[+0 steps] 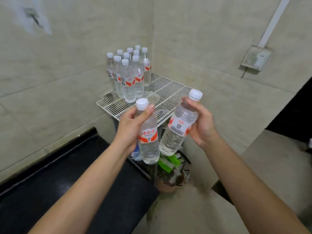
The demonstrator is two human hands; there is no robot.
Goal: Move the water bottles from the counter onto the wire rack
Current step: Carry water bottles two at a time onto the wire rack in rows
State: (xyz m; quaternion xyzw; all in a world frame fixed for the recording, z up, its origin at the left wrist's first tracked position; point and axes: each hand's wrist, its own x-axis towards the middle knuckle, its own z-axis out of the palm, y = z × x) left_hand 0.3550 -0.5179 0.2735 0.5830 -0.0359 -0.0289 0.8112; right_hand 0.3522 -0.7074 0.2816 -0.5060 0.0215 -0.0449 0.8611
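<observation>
You already have a cluster of clear plastic water bottles [125, 76] with white caps standing at the back corner of the white wire rack [168, 95]. Your left hand [130, 129] wraps one clear bottle [148, 141]; your right hand [202, 125] grips another tilted bottle [177, 130]. Both hover before the rack's bare front. The black counter [50, 191] shows none left. The left label bears red Chinese characters; the right shows a QR code.
</observation>
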